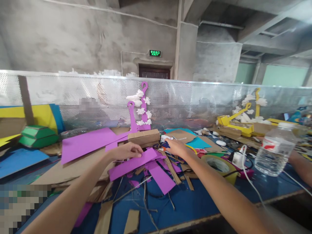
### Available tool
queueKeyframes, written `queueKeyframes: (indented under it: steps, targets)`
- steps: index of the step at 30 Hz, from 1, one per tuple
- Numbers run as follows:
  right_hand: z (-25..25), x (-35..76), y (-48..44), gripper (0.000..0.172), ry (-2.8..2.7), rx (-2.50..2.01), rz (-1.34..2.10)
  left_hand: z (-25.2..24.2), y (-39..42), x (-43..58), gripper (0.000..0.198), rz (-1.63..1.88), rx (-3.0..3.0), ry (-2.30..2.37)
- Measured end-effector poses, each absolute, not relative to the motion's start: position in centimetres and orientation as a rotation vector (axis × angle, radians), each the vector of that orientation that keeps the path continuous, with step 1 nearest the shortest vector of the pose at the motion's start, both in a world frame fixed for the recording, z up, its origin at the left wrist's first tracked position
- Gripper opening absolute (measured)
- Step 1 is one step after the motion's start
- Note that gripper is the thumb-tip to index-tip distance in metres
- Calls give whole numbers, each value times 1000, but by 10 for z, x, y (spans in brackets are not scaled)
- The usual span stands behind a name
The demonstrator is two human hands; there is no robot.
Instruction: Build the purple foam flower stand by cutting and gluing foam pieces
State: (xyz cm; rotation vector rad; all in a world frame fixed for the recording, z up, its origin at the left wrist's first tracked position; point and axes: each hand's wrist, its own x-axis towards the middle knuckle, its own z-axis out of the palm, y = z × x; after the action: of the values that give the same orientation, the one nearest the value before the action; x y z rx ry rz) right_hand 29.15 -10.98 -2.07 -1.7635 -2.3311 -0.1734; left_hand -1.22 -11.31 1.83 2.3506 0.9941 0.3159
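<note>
My left hand [128, 151] is left of centre, its fingers curled at the upper edge of a purple strip [133, 164] and its thumb against the strip's face. The strip slants over a pile of purple offcuts, among them a wide purple piece [161, 178]. My right hand [175, 147] reaches to the middle of the table, its fingers closed around a small dark-blue and orange thing [166, 144], mostly hidden and blurred. Between the hands, slightly behind, lies a folded cardboard box piece [143, 138]. Behind it stand purple hook-topped shapes [144, 104] with white tufts.
A roll of tape [219, 165], a white charger [239, 159] with cables and a water bottle [275, 149] stand right. Yellow hooked pieces [234, 122] lie farther back. Left are a green box [38, 136] and coloured sheets. A perforated metal screen [180, 104] bounds the table's back.
</note>
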Motion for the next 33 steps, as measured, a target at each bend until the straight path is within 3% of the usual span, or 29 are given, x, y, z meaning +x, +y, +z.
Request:
queueKeyframes:
  steps: [3, 7, 11, 14, 17, 33]
  targets:
    - [-25, 293, -103, 43, -2341, -1803, -148, 16, -107, -13, 38, 390, 2367, 1023]
    - [-29, 292, -98, 47, -2363, -1818, -148, 15, -88, -23, 41, 1025, 2379, 1193]
    - [-31, 293, -97, 46, -2382, -1787, -174, -1, -58, -45, 70, 1455, 2299, 1388]
    - [-30, 295, -96, 53, -2364, -1744, -129, -21, -39, -57, 88, 1342, 2247, 1457]
    - [-28, 297, -96, 57, -2330, -1681, -84, -37, -30, -62, 83, 1193, 2283, 1383]
    - [-13, 268, -114, 30, -2021, -1223, 145, -42, -33, -57, 69, 1174, 2015, 1068]
